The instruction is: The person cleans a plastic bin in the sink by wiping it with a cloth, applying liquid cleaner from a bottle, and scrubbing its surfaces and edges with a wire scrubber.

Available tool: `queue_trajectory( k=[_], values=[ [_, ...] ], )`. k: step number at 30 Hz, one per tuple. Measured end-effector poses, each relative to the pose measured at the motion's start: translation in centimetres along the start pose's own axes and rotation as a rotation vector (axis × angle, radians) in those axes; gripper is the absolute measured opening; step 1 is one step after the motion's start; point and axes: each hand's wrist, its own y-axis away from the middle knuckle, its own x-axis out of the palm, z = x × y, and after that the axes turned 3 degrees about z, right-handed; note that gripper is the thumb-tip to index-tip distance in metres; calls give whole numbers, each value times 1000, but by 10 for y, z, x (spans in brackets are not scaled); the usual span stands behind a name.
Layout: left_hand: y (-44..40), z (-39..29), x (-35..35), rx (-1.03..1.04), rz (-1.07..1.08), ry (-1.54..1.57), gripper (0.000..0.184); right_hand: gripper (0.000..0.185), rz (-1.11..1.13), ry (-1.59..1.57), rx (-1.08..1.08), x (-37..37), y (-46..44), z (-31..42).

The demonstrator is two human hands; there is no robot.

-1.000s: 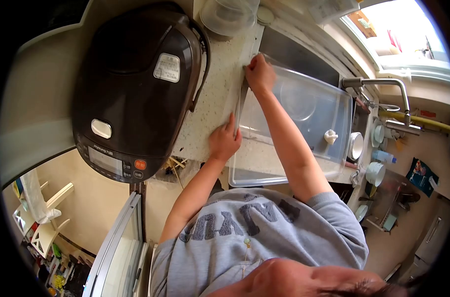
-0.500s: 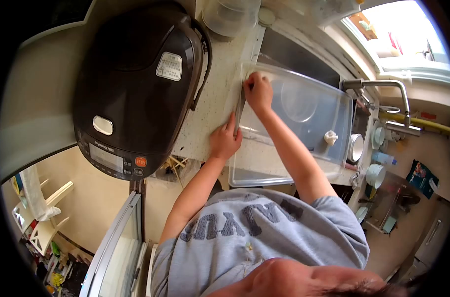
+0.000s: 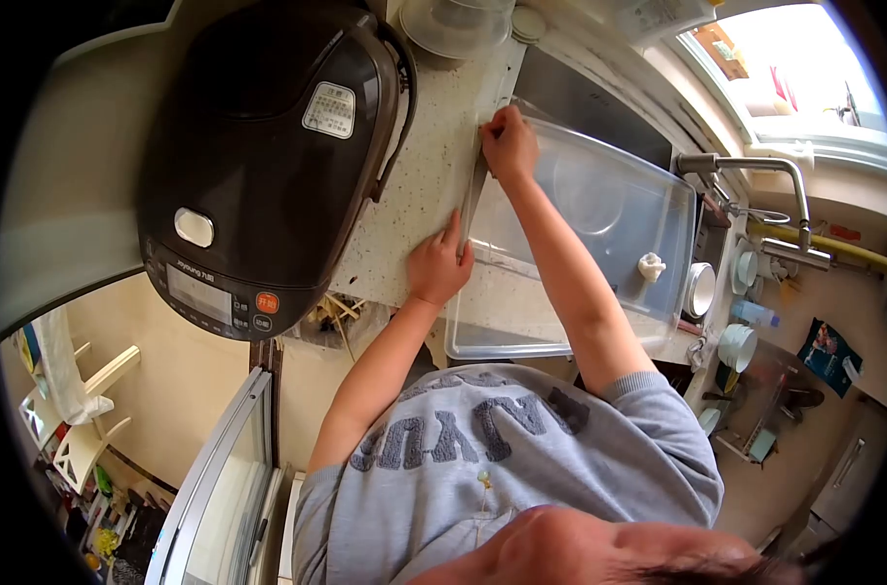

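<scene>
A clear plastic tub or lid [image 3: 599,195] lies on the counter by the sink, with a crumpled white lump [image 3: 650,266] on it. Along its left edge runs a thin strip [image 3: 474,195]. My left hand [image 3: 438,268] rests beside the near part of this strip, index finger stretched out and thumb apart, holding nothing visible. Farther off, my right hand [image 3: 510,144] is closed in a pinch at the far left corner of the clear plastic. What its fingertips grip is too small and hidden to tell.
A large dark brown rice cooker [image 3: 258,166] stands on the left. Clear containers [image 3: 458,24] sit at the counter's far end. A metal faucet [image 3: 755,166] is on the right, near a white bowl [image 3: 700,290] and stacked bowls [image 3: 736,346]. A glass door [image 3: 214,487] stands lower left.
My right hand has moved away from my body along the strip, back to the far corner after being nearer half a second ago. My left hand stays beside the strip; the view has shifted slightly.
</scene>
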Motion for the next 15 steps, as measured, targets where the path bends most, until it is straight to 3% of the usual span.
queue_trajectory(
  k=[6,12,15],
  values=[
    [-2,2,5,72,-97,-14,52,13,142,-37,-8,-25,68,7],
    [-1,-3,-6,-20,43,-10,52,14,-20,28,22,-4,0,7],
    [-1,-1,-2,15,-7,-6,51,15,85,-8,28,-23,60,9]
  ],
)
